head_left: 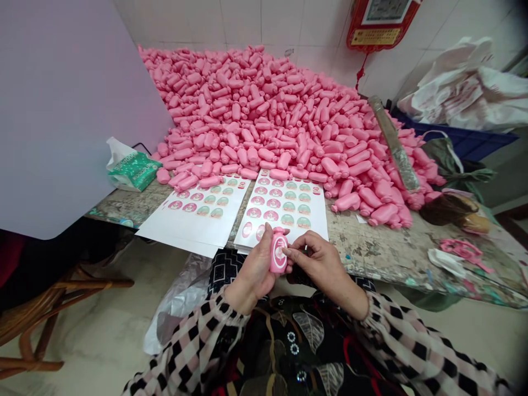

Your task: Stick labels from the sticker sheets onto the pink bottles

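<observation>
- Left hand [256, 269] is wrapped around a small pink plastic bottle [279, 254], cradling it upright with the fingers curled behind, so most of the back is hidden.
- Right hand [317, 263] comes in from the other side, thumb and index pinched together right at the bottle's edge. Can't really tell if those fingertips [287, 252] are on the plastic or on the label.
- Bottle's front has a round white-and-pink sticker [279, 257] on it. Print's way too small to read, and the cap end is partly behind the left thumb.
- Just past the hands, two white sticker sheets [280, 206] [193, 214] lie side by side on a beat-up, paint-stained counter [363, 247]. Hands cover the near edge of the right one, so no idea what's under there.
- Behind the sheets sits a huge heap of pink bottles [256, 110], piled up against the tiled wall [264, 22].
- Long wrapped roll [394, 143] leans on the heap's right side, next to a blue crate [454, 132] with a white bag [457, 91] on it.
- Green packet [132, 170] sits far left. Pink scraps [462, 250] and a brown lump [451, 212] are on the right, but hard to make out.
- Checked sleeves [193, 341] run down both arms.
</observation>
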Tool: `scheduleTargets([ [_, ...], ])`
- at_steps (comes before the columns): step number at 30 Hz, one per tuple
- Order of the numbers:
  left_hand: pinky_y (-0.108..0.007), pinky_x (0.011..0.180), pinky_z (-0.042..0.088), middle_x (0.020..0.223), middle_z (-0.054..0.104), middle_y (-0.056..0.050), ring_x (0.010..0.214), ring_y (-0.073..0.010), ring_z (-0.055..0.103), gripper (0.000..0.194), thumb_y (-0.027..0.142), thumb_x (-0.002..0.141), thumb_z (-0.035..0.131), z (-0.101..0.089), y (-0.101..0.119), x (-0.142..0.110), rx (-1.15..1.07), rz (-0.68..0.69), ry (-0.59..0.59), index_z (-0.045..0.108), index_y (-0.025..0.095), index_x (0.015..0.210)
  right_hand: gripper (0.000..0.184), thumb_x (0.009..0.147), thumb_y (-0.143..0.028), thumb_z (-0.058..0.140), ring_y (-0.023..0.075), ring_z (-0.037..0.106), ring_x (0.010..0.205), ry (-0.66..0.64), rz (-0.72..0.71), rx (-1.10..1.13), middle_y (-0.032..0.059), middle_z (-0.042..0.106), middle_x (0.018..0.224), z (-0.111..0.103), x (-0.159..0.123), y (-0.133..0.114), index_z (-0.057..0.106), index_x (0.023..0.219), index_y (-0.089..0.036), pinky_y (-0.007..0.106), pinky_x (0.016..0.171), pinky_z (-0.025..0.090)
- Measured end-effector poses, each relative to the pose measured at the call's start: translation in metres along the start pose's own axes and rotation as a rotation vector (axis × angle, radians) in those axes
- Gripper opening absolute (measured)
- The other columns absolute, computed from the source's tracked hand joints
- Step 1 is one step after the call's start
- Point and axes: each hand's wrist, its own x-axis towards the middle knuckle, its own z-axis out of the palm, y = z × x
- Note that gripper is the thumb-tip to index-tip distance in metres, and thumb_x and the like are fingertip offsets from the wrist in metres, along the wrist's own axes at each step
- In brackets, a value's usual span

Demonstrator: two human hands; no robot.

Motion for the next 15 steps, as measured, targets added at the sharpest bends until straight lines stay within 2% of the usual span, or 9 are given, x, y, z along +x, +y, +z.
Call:
scheduleTargets([
  [2,-0.024,0.048,0.048,0.071,0.054,0.001,0.056,-0.0109,0.056,0.05,0.057,0.078,0.052,-0.001,0.001,-0.003,0.062,-0.007,-0.037,0.051,0.018,0.11,0.023,0.082,-0.042,0.057,0.0129,0.057,0.069,-0.02,-0.01,-0.053,-0.0004,0.061,0.075,-0.002,-0.001,-0.001,0.059,0.072,-0.021,0.025,0.065,0.041],
  [5,-0.023,0.052,0.048,0.074,0.055,0.003,0.058,-0.0099,0.057,0.051,0.036,0.072,0.069,-0.005,0.002,-0.005,0.177,-0.032,-0.093,0.045,0.021,0.115,0.02,0.086,-0.038,0.051,0.0126,0.055,0.071,-0.058,-0.06,-0.224,-0.0002,0.06,0.078,-0.005,-0.007,-0.006,0.06,0.078,-0.022,0.024,0.063,0.038],
  [7,-0.023,0.055,0.049,0.074,0.055,0.003,0.059,-0.0096,0.057,0.056,0.027,0.07,0.073,-0.007,0.002,-0.006,0.211,-0.047,-0.127,0.042,0.022,0.116,0.02,0.087,-0.036,0.048,0.0133,0.054,0.072,-0.062,-0.106,-0.381,0.0008,0.059,0.081,-0.007,-0.011,-0.01,0.061,0.082,-0.022,0.024,0.062,0.036],
  [9,-0.025,0.058,0.05,0.076,0.056,0.002,0.061,-0.0103,0.058,0.055,0.027,0.071,0.071,-0.009,0.002,-0.007,0.207,-0.05,-0.149,0.041,0.021,0.116,0.02,0.087,-0.035,0.046,0.014,0.054,0.073,-0.053,-0.129,-0.486,0.0017,0.058,0.082,-0.011,-0.012,-0.013,0.062,0.084,-0.022,0.025,0.061,0.034],
  [12,-0.028,0.058,0.051,0.081,0.058,0.0,0.061,-0.0117,0.06,0.054,0.03,0.074,0.068,-0.01,0.004,-0.009,0.219,-0.047,-0.161,0.037,0.022,0.117,0.023,0.086,-0.039,0.047,0.0147,0.055,0.074,-0.061,-0.068,-0.467,0.0018,0.06,0.084,-0.019,-0.007,-0.011,0.064,0.089,-0.023,0.026,0.063,0.036],
  [15,-0.027,0.054,0.05,0.081,0.059,0.0,0.058,-0.0123,0.061,0.056,0.028,0.073,0.068,-0.009,0.005,-0.011,0.274,-0.051,-0.168,0.033,0.024,0.117,0.029,0.08,-0.049,0.055,0.0154,0.057,0.076,-0.065,0.044,-0.26,0.0017,0.063,0.087,-0.021,0.001,-0.006,0.065,0.09,-0.023,0.027,0.067,0.04],
])
